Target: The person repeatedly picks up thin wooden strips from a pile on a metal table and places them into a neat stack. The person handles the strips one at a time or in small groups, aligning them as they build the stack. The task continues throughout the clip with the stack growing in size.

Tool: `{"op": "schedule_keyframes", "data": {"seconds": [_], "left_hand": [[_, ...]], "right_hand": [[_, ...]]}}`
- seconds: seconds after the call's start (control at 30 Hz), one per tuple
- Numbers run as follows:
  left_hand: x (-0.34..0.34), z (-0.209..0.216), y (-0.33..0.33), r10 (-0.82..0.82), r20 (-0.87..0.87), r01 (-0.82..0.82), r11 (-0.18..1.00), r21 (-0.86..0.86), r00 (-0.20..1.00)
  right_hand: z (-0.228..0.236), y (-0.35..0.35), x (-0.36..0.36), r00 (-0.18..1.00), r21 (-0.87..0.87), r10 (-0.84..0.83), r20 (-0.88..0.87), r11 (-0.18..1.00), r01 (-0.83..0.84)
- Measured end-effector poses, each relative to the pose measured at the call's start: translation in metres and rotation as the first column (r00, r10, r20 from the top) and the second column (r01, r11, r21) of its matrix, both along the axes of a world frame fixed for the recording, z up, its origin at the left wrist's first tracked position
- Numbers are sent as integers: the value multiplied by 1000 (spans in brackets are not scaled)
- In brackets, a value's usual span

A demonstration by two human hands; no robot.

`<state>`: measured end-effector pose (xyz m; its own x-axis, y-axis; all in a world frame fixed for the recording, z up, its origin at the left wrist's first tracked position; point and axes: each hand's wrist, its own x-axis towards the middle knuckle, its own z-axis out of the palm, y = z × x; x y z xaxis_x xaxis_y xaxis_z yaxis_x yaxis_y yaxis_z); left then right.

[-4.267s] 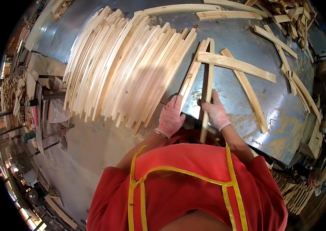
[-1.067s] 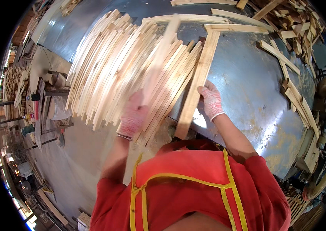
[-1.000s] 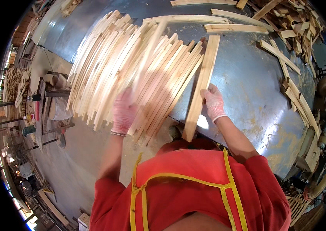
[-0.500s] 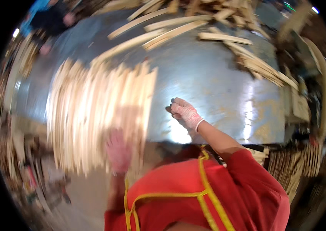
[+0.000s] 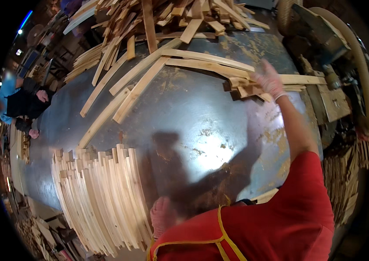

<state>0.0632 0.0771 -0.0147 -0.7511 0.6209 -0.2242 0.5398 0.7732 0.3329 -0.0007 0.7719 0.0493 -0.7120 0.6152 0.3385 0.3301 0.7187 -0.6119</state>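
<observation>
My right hand (image 5: 269, 80), in a white and pink knit glove, reaches to the far right of the metal table. Its fingers look apart and are over the ends of a loose heap of wooden strips (image 5: 247, 88); the hand is slightly blurred, and I see no strip gripped in it. My left hand (image 5: 163, 215), gloved alike, is low and near my body, just right of a row of light wooden strips (image 5: 102, 195) laid side by side at the table's near left. Its fingers are too unclear to read.
Several longer strips (image 5: 139, 89) lie loose across the metal table (image 5: 197, 104). A large jumbled wood pile (image 5: 193, 26) covers the far end. Another person (image 5: 28, 98) stands at the left edge. At right are machinery with a thick hose (image 5: 363, 74) and stacked strips (image 5: 341, 187).
My right hand has moved from the table's near middle out to the strips at far right. My left hand has come off the row of strips to its right side. The view has shifted.
</observation>
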Motion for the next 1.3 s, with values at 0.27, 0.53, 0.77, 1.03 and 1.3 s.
{"op": "schedule_keyframes", "data": {"seconds": [0.27, 0.53, 0.77, 1.03, 1.3], "left_hand": [[-10, 32, 68, -110, 152, 107, 994, 30, 982], [-22, 44, 98, -102, 68, 101, 995, 22, 992], [7, 41, 58, -156, -5, 155, 981, 116, 988], [46, 46, -21, -61, 57, 55, 993, 101, 996], [77, 51, -109, 192, -17, -188, 973, 130, 981]], "right_hand": [[-44, 34, -74, 625, -190, 368, 689, 923, -335], [-22, -142, 59, 609, -2, 171, 775, 963, -268], [-13, -236, 91, 678, -22, 256, 689, 942, -334], [-66, -374, 15, 610, -43, 229, 758, 952, -304], [-39, -445, 42, 754, -230, 342, 561, 939, -255]]}}
